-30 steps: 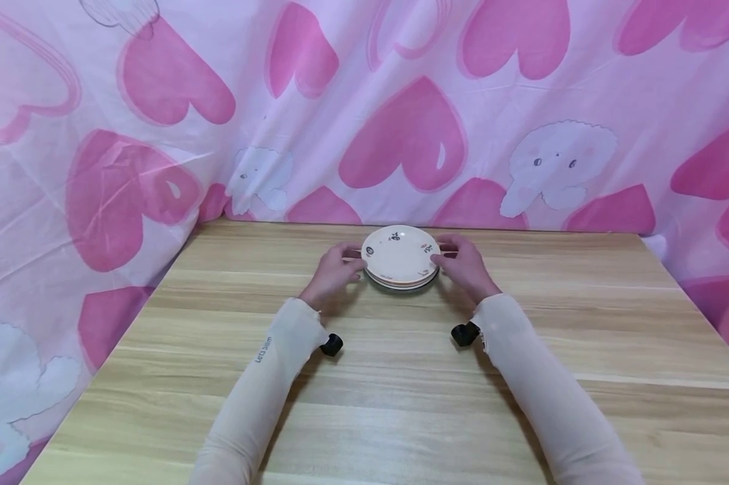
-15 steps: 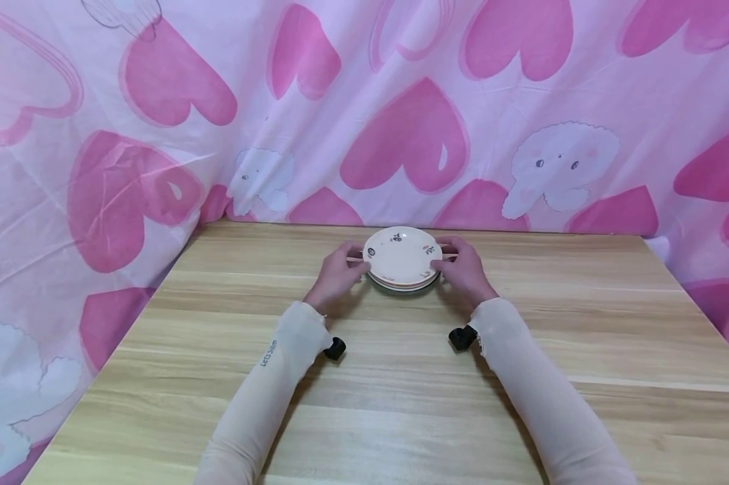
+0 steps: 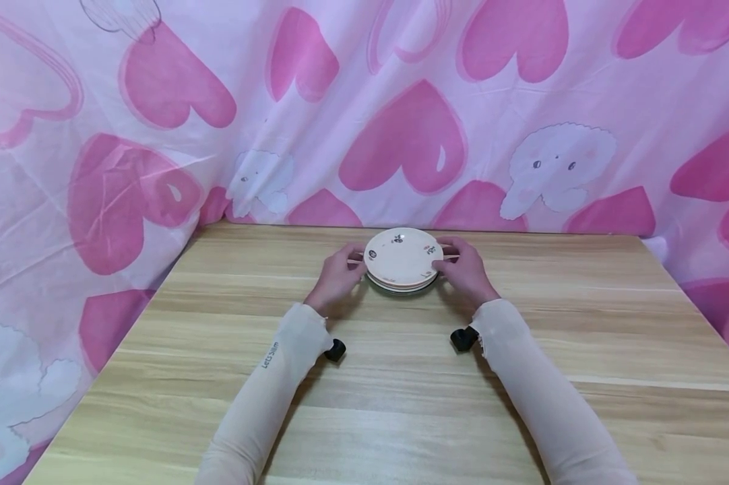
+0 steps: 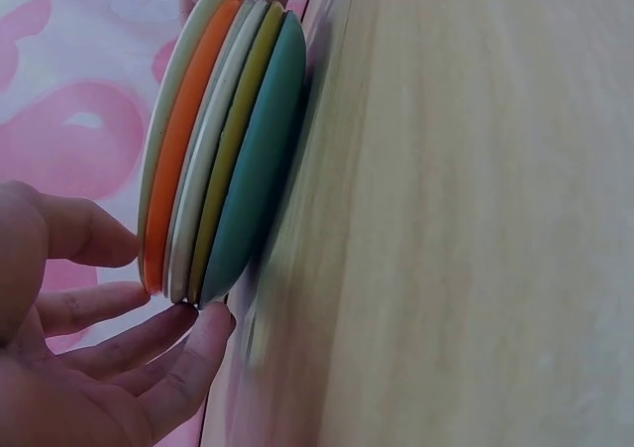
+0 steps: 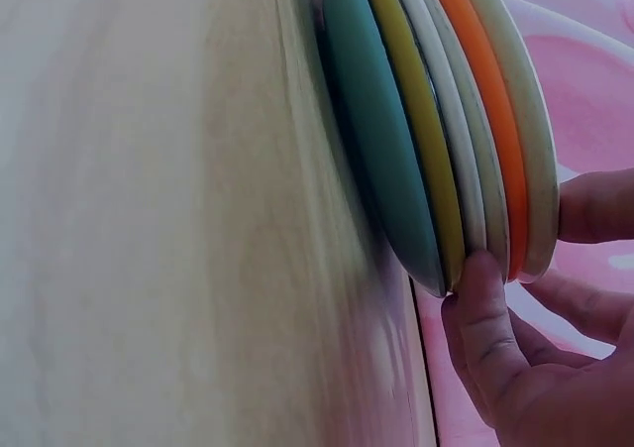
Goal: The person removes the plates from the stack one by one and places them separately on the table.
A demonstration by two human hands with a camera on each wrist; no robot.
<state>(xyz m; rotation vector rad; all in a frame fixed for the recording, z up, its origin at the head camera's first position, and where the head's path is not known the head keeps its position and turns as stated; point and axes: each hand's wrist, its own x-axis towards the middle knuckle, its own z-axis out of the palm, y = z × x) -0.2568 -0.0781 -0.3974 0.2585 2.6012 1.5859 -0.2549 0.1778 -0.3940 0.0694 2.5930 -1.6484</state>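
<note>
A stack of several small plates (image 3: 403,257) stands near the table's far edge in the head view. Its top plate is cream with small dark and reddish prints. In the left wrist view the plate edges run cream, orange, white, olive yellow and teal (image 4: 260,160), the teal one lowest. My left hand (image 3: 338,275) holds the stack's left side, thumb at the top plate's rim and fingertips along the edges below. On the opposite side my right hand (image 3: 466,271) holds the rims the same way, its fingers (image 5: 485,313) against the lower edges.
The plates rest on a wood-grain table (image 3: 395,404). Behind and to the left hangs a pink cloth (image 3: 401,135) with hearts and white animal figures, meeting the table's back edge close behind the stack. Black wrist mounts (image 3: 335,349) sit at both cuffs.
Both hands keep their places at the stack's sides. The plates and hands appear almost still, with only a slight shift in the head view.
</note>
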